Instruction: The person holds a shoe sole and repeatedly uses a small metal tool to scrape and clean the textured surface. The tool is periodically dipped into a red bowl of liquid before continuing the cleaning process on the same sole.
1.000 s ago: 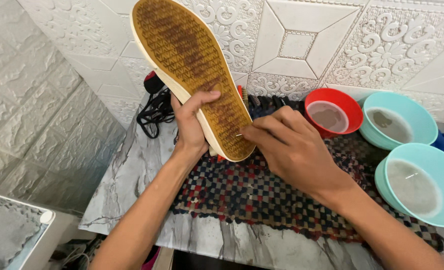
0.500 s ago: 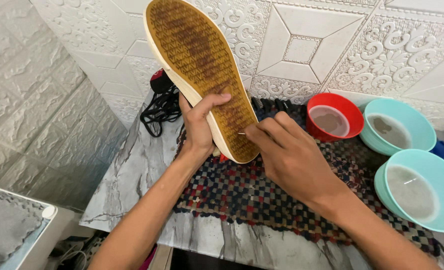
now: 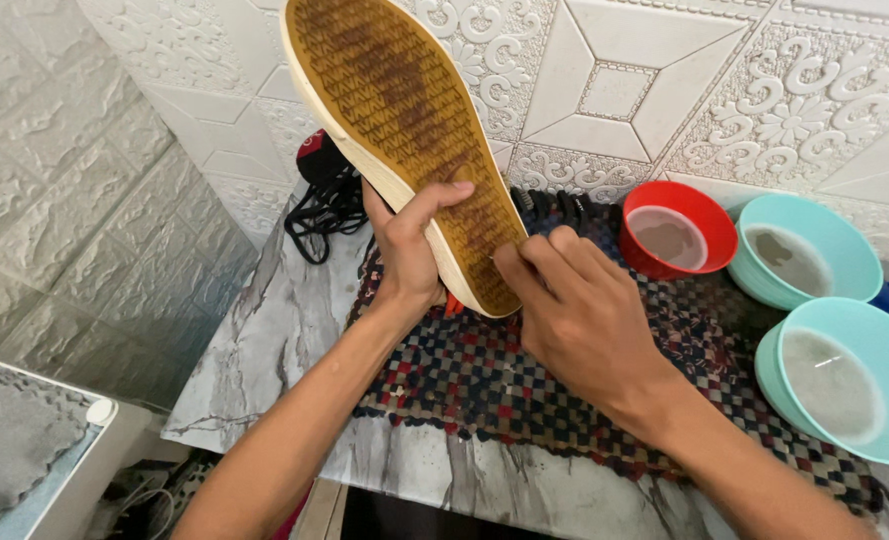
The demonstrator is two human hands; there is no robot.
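Observation:
My left hand (image 3: 409,245) grips a shoe (image 3: 394,110) by its side and holds it up with the dirty tan sole facing me, toe pointing up and left. The sole has a cream rim and a dark worn tread. My right hand (image 3: 574,300) is pinched at the heel end of the sole, fingertips pressed against the tread; whether a small tool is between the fingers is too small to tell. Both hands are above a checked woven mat (image 3: 484,380) on a marble-patterned table (image 3: 264,340).
A red bowl (image 3: 676,232) and two teal bowls (image 3: 804,255) (image 3: 836,375), each with cloudy water, stand at the right. A black cord and dark object (image 3: 319,195) lie at the back left by the embossed white wall. A white box (image 3: 34,450) sits lower left.
The shoe and both hands have shifted slightly right and down in view; my right fingertips stay working at the heel of the sole.

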